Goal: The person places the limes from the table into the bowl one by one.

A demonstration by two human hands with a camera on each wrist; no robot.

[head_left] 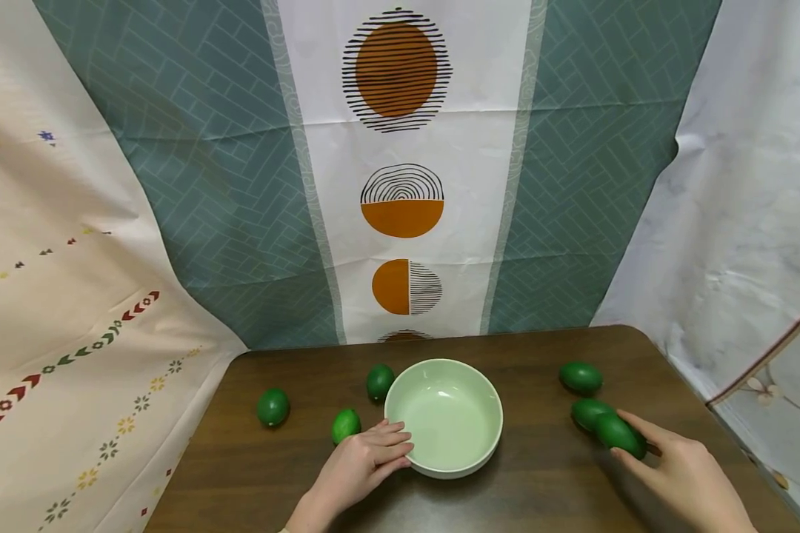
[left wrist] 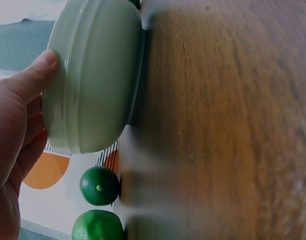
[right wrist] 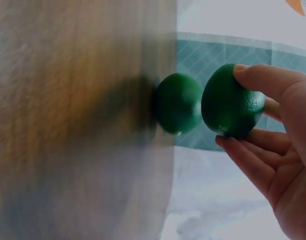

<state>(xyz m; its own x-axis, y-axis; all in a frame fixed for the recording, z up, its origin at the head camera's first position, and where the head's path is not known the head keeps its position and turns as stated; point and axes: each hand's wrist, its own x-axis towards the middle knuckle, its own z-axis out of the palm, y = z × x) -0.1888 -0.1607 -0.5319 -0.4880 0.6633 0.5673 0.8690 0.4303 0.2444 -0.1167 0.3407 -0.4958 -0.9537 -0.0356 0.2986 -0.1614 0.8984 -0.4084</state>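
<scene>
A pale green bowl (head_left: pixel 444 414) stands on the table. My left hand (head_left: pixel 367 453) holds it at the near left rim, fingers lying over the edge and the thumb (left wrist: pixel 45 62) against the outer wall. Over at the right, my right hand (head_left: pixel 683 468) pinches a dark green lime (right wrist: pixel 231 101) between thumb and fingers, raised off the tabletop. Behind and below that lime, another lime (right wrist: pixel 178 103) sits on the table. One more lime (head_left: pixel 581 377) lies farther back on the right side.
Left of the bowl are a dark lime (head_left: pixel 380 382), a brighter green lime (head_left: pixel 346 426) near my left hand, and a third lime (head_left: pixel 272 407) farther left. The brown wooden table (head_left: pixel 533 488) ends at a patterned cloth (head_left: pixel 407 148) at the back.
</scene>
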